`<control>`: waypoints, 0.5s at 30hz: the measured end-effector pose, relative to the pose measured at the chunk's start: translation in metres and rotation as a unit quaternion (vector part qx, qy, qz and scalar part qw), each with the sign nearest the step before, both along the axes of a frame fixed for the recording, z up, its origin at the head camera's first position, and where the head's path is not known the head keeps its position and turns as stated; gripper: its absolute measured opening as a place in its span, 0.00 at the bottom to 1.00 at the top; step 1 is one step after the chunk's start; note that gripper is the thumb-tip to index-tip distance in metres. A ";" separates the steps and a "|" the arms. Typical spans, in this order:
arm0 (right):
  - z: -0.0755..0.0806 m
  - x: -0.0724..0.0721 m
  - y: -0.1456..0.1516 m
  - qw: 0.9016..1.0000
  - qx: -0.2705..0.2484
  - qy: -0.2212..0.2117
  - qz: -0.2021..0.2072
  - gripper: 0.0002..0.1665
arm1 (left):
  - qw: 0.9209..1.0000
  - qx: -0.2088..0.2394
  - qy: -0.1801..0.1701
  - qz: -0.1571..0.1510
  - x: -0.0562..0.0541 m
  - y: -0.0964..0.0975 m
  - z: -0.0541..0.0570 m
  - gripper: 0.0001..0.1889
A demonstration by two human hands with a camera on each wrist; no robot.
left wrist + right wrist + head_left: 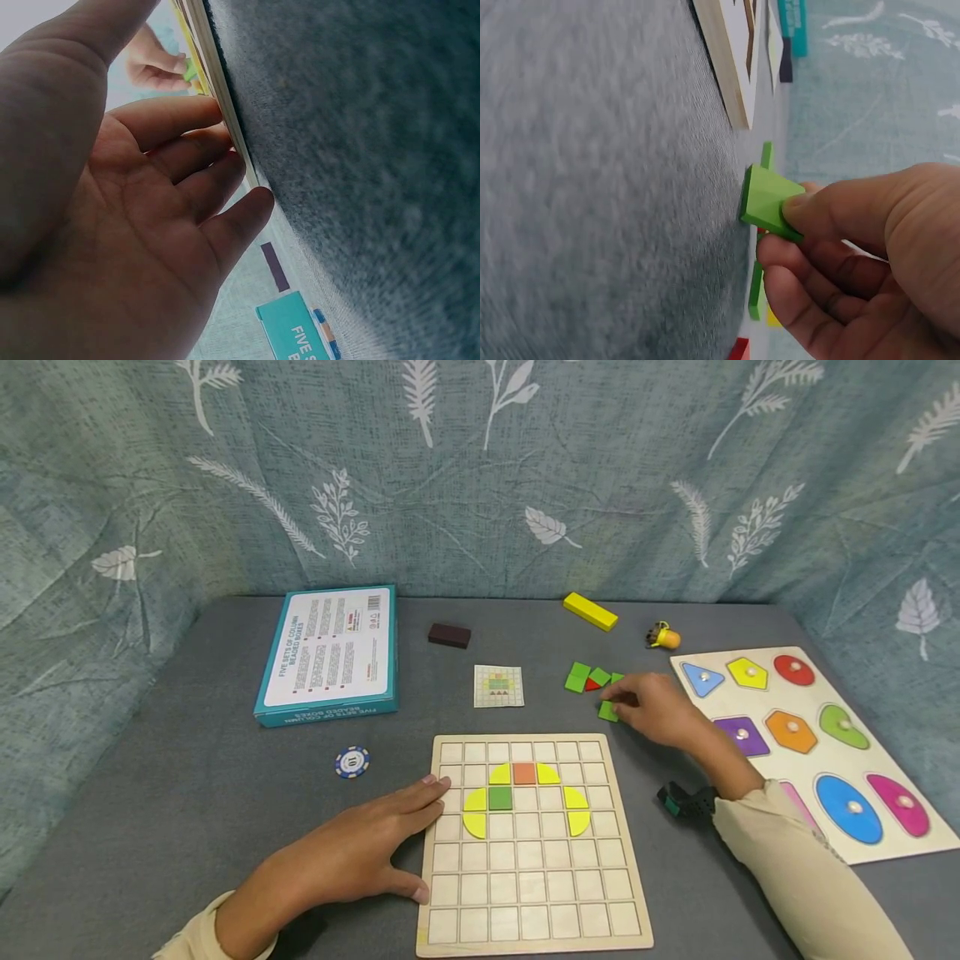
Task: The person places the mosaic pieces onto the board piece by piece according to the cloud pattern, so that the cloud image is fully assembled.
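Note:
My left hand [360,839] rests along the left edge of a wooden grid board [532,887], fingers extended and touching its rim. On the board lie several yellow quarter-round pieces [577,822], an orange-red square [524,773] and a green square [500,798]. Off the board's upper right corner, my right hand [654,710] pinches a green square tile [765,195] between thumb and fingers, tilted just over the cloth. Beside it lie more green tiles [577,677] and a red piece [592,685], some partly hidden by the fingers. A small pattern card [498,686] lies beyond the board.
A teal box [330,652] and a poker chip [352,762] lie left. Behind are a dark brown block [449,636], a yellow block [590,611] and a small yellow-orange object [663,636]. A shape puzzle board [810,760] lies right, partly under my right sleeve.

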State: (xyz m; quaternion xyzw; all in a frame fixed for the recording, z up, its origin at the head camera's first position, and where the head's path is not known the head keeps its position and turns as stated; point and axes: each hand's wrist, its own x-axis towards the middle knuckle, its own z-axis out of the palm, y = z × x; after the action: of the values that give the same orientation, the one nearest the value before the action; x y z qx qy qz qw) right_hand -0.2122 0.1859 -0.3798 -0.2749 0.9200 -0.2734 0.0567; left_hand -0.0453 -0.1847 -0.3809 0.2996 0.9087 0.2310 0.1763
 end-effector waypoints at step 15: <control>0.009 0.012 -0.018 0.999 -0.014 -0.009 0.038 0.13 | 1.000 -0.002 0.005 -0.002 0.000 0.000 0.000 0.50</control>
State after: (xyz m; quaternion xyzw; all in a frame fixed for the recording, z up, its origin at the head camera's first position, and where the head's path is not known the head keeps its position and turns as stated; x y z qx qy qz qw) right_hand -0.2002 0.1680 -0.3711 -0.3083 0.9045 -0.2859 0.0717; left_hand -0.0452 -0.1845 -0.3811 0.3019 0.9095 0.2272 0.1732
